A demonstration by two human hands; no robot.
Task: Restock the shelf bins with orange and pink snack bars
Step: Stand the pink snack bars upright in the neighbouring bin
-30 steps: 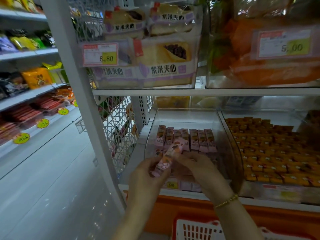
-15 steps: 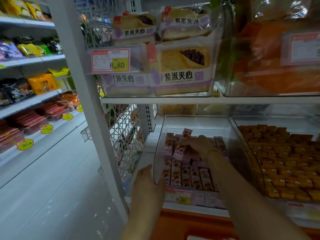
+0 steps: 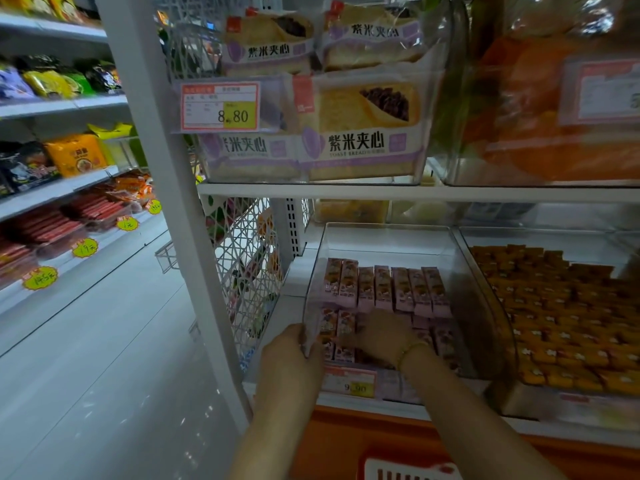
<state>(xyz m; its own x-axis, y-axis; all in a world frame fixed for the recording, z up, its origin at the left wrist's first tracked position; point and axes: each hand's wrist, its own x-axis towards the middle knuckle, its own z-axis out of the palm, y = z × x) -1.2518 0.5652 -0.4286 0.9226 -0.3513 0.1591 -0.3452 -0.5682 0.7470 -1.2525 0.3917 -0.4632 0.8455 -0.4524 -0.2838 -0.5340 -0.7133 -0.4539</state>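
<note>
Our left hand (image 3: 291, 355) gripped the clear bin (image 3: 388, 226) at 7 o'clock; right hand (image 3: 381, 336) lay on pink bars (image 3: 384, 289) inside, grip unclear.

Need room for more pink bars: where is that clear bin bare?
Bare floor lies between the back row of pink bars and the rear wall of the clear bin, and seemingly along its right wall. Its front and the orange bars are crowded.

We see both forearms (image 3: 485, 420) bare along all their visible length, and the left hand (image 3: 291, 355) bare too. At the wrist of the right hand (image 3: 381, 336) sits one thin bracelet (image 3: 410, 349) of small gold-coloured beads.
</note>
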